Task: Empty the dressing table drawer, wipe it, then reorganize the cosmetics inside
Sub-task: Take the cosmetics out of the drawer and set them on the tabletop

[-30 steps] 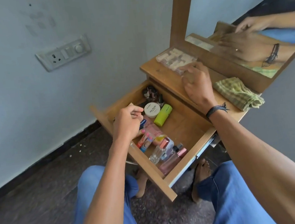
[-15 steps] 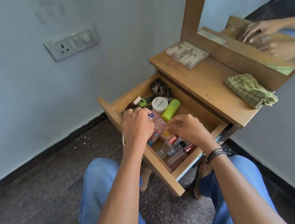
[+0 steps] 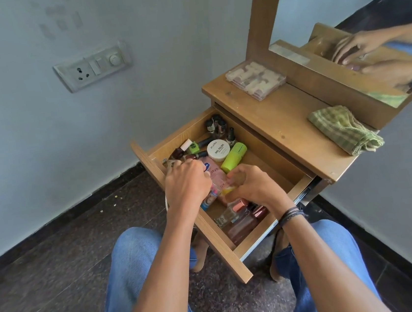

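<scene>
The wooden drawer (image 3: pixel 210 235) of the dressing table (image 3: pixel 281 126) is pulled out and holds several cosmetics. My left hand (image 3: pixel 187 181) reaches in at the drawer's left side, fingers curled round a small tube (image 3: pixel 208 201) with a printed face. My right hand (image 3: pixel 252 186) is beside it, fingers curled on the edge of a pink packet (image 3: pixel 214 172). Further back lie a white nail polish jar (image 3: pixel 218 149), a lime green tube (image 3: pixel 233 156) and dark nail polish bottles (image 3: pixel 218 125). Glass perfume bottles (image 3: pixel 243 218) lie at the near end.
On the table top sit a clear case of lipsticks (image 3: pixel 255 79) and a folded green checked cloth (image 3: pixel 343 130). A mirror (image 3: pixel 364 22) stands behind them. A switch board (image 3: pixel 92 67) is on the wall at left. My knees in blue jeans are under the drawer.
My right hand left the lipstick case on the table top and came down into the drawer. My left hand sank deeper among the items. Both hands now meet over the pink packet.
</scene>
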The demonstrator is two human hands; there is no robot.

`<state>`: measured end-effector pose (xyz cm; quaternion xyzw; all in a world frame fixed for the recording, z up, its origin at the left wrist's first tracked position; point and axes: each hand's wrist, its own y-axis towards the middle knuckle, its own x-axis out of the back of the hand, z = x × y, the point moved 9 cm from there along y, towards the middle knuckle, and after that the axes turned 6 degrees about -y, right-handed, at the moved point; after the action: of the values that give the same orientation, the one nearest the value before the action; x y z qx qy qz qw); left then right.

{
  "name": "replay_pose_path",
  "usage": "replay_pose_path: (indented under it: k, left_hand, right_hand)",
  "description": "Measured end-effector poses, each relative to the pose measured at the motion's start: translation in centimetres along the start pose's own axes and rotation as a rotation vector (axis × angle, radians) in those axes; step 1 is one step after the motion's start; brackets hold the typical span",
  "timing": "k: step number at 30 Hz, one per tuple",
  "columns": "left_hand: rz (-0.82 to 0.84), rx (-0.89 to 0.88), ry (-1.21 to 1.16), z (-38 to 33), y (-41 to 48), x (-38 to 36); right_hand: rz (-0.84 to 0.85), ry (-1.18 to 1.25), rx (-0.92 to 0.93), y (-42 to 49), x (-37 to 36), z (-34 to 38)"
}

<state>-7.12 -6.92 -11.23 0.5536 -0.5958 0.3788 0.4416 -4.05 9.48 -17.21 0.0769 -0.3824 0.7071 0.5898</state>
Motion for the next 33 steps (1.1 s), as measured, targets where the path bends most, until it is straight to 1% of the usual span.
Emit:
replay_pose_path:
  k: [10, 17, 20, 22, 25, 27, 30, 33]
  left_hand:
    - [-0.036, 0.028, -0.110, 0.1, 0.2, 0.8]
    - [0.001, 0.025, -0.130, -0.1, 0.4, 0.6]
    - [0.027, 0.020, -0.190, -0.2, 0.5, 0.4]
    - [0.047, 0.035, -0.290, -0.2, 0.8, 0.3]
    - [0.088, 0.085, -0.592, -0.6, 1.9, 0.3]
    - [0.075, 0.069, -0.732, -1.7, 3.0, 0.8]
    - [0.002, 0.027, -0.907, -3.9, 5.4, 2.1]
    - [-0.007, 0.048, -1.116, -6.0, 8.6, 3.0]
  right_hand:
    - [-0.218, 0.129, 0.076, -1.6, 3.7, 1.1]
    - [-0.339, 0.281, 0.113, -3.3, 6.7, 2.1]
    - [-0.406, 0.267, 0.134, -4.3, 8.4, 2.6]
    - [-0.452, 0.251, 0.145, -4.7, 9.7, 2.9]
    - [-0.539, 0.235, 0.180, -4.8, 12.5, 3.6]
    - [-0.585, 0.252, 0.229, -4.7, 14.5, 4.3]
    - [-0.617, 0.369, 0.286, -3.4, 16.9, 4.7]
    - [-0.641, 0.512, 0.309, -1.2, 18.4, 3.9]
